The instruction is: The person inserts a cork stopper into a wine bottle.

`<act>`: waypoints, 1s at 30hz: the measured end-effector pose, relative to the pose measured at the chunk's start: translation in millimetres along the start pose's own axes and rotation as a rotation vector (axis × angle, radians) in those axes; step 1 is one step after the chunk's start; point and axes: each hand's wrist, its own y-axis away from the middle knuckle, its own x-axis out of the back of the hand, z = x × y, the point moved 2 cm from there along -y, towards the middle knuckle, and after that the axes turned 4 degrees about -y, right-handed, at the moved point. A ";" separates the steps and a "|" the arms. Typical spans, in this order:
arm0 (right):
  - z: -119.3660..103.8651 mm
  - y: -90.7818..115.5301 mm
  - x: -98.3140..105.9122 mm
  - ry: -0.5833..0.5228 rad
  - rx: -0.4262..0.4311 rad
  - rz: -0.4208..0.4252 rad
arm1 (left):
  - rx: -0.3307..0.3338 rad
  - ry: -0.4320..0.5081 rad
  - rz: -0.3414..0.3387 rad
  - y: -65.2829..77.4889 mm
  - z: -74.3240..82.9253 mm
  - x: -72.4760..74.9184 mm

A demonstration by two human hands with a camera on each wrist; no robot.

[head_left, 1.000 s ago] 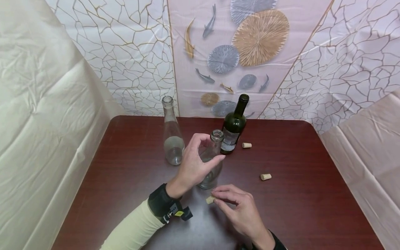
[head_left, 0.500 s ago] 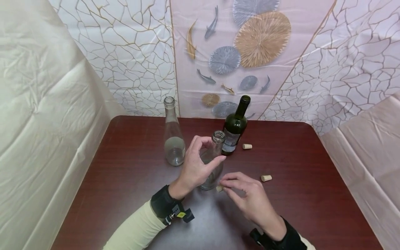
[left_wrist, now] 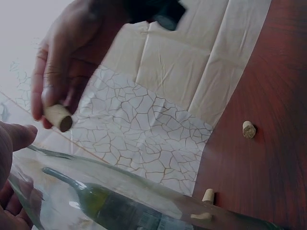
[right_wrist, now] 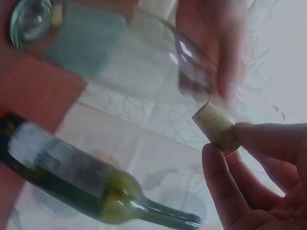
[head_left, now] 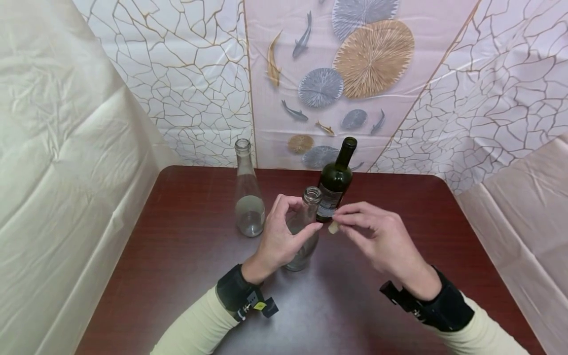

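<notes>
My left hand (head_left: 281,235) grips a clear glass bottle (head_left: 303,252) round its upper body, thumb on the near side. The bottle stands upright on the table, its mouth uncovered. To its right, my right hand (head_left: 383,234) pinches a small tan cork (head_left: 333,227) between thumb and fingertips, a little lower than the bottle's mouth in the head view. In the right wrist view the cork (right_wrist: 217,128) sticks out past the fingertips, one end bare. From the left wrist, the cork (left_wrist: 58,118) appears above the clear bottle's shoulder.
A second clear bottle (head_left: 250,207) with a pale label stands behind and left. Just behind the held bottle is a dark green wine bottle (head_left: 336,177). Two loose corks, one nearer (left_wrist: 249,129) and one farther (left_wrist: 208,196), rest on the dark red table (head_left: 177,236).
My right hand has risen from low near the bottle's base, moving up and right with the cork. The left hand keeps its grip on the bottle in place.
</notes>
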 end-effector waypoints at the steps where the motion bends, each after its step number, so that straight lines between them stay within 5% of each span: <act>1: -0.6 -4.2 3.8 0.006 0.007 -0.002 | -0.002 -0.002 0.004 0.1 -0.1 -0.4; 30: -42.9 -85.7 50.0 0.099 0.174 -0.074 | -0.053 0.009 0.044 4.6 -4.0 -5.9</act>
